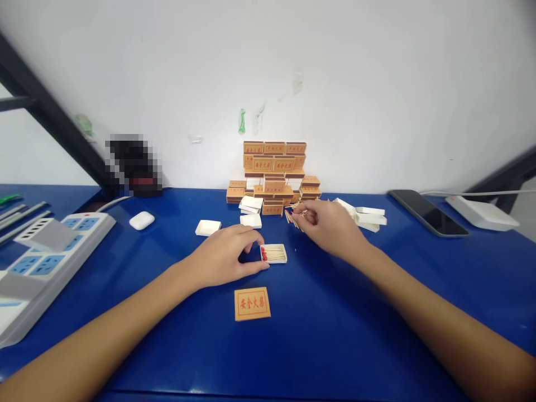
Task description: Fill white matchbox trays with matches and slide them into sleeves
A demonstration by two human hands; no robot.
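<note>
My left hand [228,252] holds the left end of a small white matchbox tray [276,260] between thumb and fingertips. Inside the tray lie several red-headed matches [274,254], heads to the left. My right hand [329,224] is at a loose pile of matches [293,218], thumb and fingers pinched on matches there; how many is hidden. In front of the tray, a flat orange matchbox sleeve [252,304] with red characters lies on the blue table [268,357].
Orange matchboxes [274,163] stand stacked against the wall. Empty white trays [208,228] lie left of centre, more white trays [371,215] right. A phone [427,212] and a white box [481,214] are far right; a white earbud case [141,220] and power strip [98,223] are left.
</note>
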